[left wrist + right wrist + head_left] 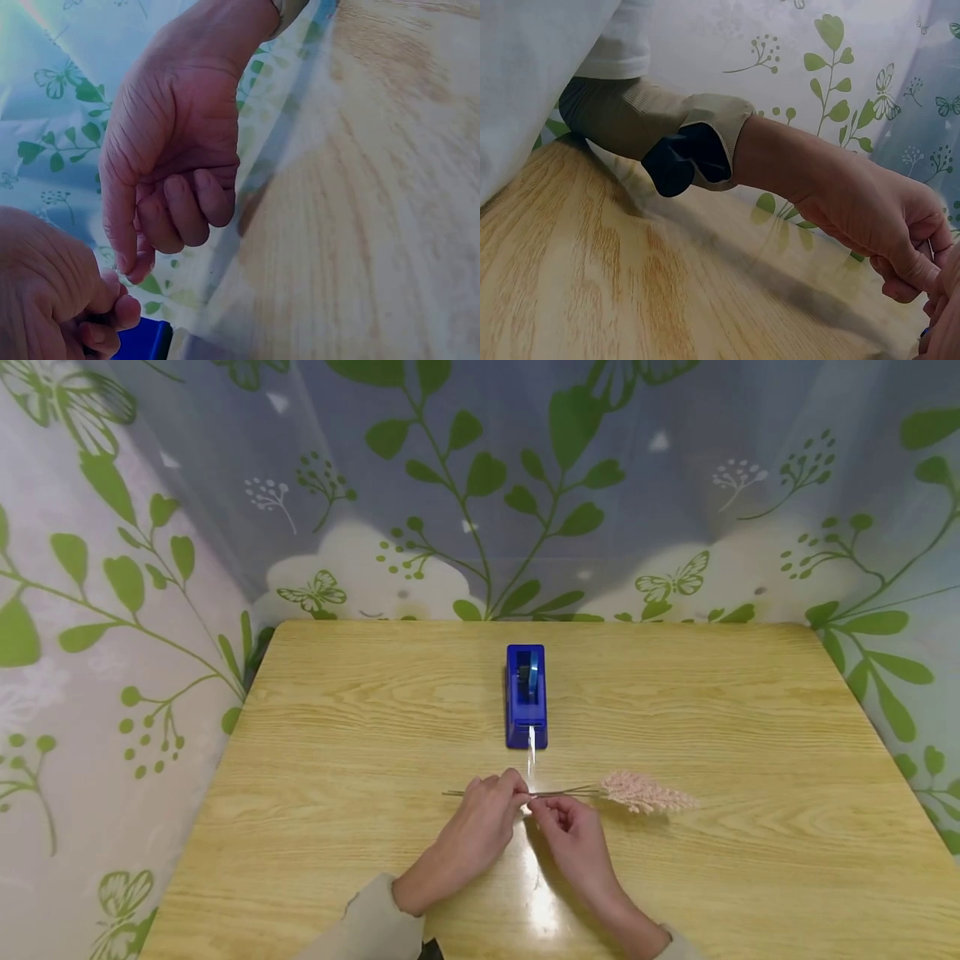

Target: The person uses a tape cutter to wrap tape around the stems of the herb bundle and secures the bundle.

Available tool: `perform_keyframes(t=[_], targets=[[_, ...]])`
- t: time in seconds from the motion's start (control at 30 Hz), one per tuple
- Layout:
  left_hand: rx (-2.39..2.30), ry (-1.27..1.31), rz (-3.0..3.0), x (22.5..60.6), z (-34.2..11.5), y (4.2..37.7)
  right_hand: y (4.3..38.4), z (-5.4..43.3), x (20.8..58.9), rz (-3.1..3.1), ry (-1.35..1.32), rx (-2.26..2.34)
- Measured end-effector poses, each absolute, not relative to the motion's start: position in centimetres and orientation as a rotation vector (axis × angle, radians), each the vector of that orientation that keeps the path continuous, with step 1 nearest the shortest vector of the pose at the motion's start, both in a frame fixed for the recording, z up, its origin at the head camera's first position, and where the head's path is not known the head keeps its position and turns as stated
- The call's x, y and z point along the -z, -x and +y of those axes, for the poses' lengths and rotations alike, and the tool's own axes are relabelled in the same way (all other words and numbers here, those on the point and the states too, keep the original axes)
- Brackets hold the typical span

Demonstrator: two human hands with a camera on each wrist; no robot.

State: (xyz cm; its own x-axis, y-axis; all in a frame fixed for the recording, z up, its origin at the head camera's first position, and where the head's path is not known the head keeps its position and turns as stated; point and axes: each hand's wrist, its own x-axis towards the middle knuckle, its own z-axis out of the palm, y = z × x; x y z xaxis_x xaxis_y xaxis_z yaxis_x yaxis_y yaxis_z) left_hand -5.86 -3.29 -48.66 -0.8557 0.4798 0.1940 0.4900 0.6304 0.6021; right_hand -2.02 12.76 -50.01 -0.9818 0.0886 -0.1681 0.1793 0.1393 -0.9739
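Observation:
A pale pink dried flower spray [645, 792] lies sideways above the table, its thin brown stems [570, 792] running left into the hands. My left hand [483, 817] pinches the stems, with the stem ends poking out past it. From the blue tape dispenser [527, 737], a strip of clear tape [532, 756] stretches down to the stems. Just below them, my right hand [576, 837] pinches at the tape with thumb and forefinger; its other fingers are curled. In the left wrist view the right hand [176, 150] meets the left hand [52, 292] at the fingertips. The tape's end is hidden.
The wood-grain table [360, 710] carries the dispenser near its back middle. A curtain [420, 527] printed with leaves and butterflies hangs behind and along both sides. A dark strap [667, 166] sits at the left sleeve's cuff.

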Motion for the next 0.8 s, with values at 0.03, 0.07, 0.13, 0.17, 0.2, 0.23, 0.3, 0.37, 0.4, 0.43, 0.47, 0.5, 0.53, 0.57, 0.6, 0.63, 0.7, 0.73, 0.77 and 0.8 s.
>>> perform_keyframes(t=[0.03, 0.07, 0.13, 0.17, 0.2, 0.23, 0.3, 0.37, 0.4, 0.43, 0.47, 0.5, 0.53, 0.57, 0.6, 0.63, 0.7, 0.73, 0.77, 0.8], targets=[[1.063, 0.825, -2.830, 48.68, -3.24, 5.83, 2.00, 12.80, 50.01, 2.328, -0.263, 1.996], [1.080, 0.810, -2.839, 48.71, -3.19, 5.79, 1.98, 12.82, 50.03, 2.331, -0.261, 1.994], [1.102, 0.796, -2.845, 48.75, -3.10, 5.73, 1.96, 12.87, 50.07, 2.327, -0.262, 2.000], [1.113, 0.791, -2.846, 48.78, -3.06, 5.71, 1.96, 12.88, 50.10, 2.322, -0.270, 2.001], [1.122, 0.790, -2.845, 48.80, -3.04, 5.69, 1.98, 12.89, 50.11, 2.318, -0.275, 2.004], [1.130, 0.790, -2.842, 48.81, -3.02, 5.68, 2.00, 12.90, 50.12, 2.313, -0.280, 2.005], [1.144, 0.791, -2.838, 48.75, -3.03, 5.62, 2.09, 12.91, 50.15, 2.304, -0.287, 2.009], [1.145, 0.800, -2.837, 48.75, -3.04, 5.57, 2.20, 12.92, 50.18, 2.305, -0.287, 2.013], [1.137, 0.806, -2.836, 48.72, -3.05, 5.54, 2.24, 12.94, 50.19, 2.303, -0.285, 2.018], [1.128, 0.812, -2.836, 48.68, -3.07, 5.53, 2.27, 12.93, 50.22, 2.297, -0.287, 2.022], [1.116, 0.818, -2.837, 48.63, -3.09, 5.51, 2.30, 12.93, 50.25, 2.294, -0.286, 2.026], [1.105, 0.826, -2.836, 48.58, -3.12, 5.50, 2.32, 12.93, 50.29, 2.292, -0.288, 2.030], [1.097, 0.831, -2.836, 48.55, -3.14, 5.50, 2.34, 12.94, 50.35, 2.284, -0.293, 2.035], [1.092, 0.833, -2.836, 48.48, -3.16, 5.49, 2.33, 12.95, 50.37, 2.282, -0.295, 2.036], [1.094, 0.835, -2.834, 48.41, -3.19, 5.49, 2.34, 12.97, 50.40, 2.277, -0.298, 2.040], [1.098, 0.836, -2.832, 48.36, -3.22, 5.50, 2.35, 12.99, 50.43, 2.272, -0.299, 2.045], [1.111, 0.838, -2.823, 48.34, -3.26, 5.53, 2.36, 13.04, 50.53, 2.267, -0.309, 2.050], [1.117, 0.838, -2.816, 48.34, -3.28, 5.54, 2.34, 13.07, 50.53, 2.263, -0.322, 2.050], [1.119, 0.840, -2.807, 48.33, -3.30, 5.57, 2.33, 13.10, 50.50, 2.262, -0.336, 2.050], [1.121, 0.843, -2.797, 48.33, -3.31, 5.59, 2.32, 13.11, 50.49, 2.254, -0.354, 2.053]])
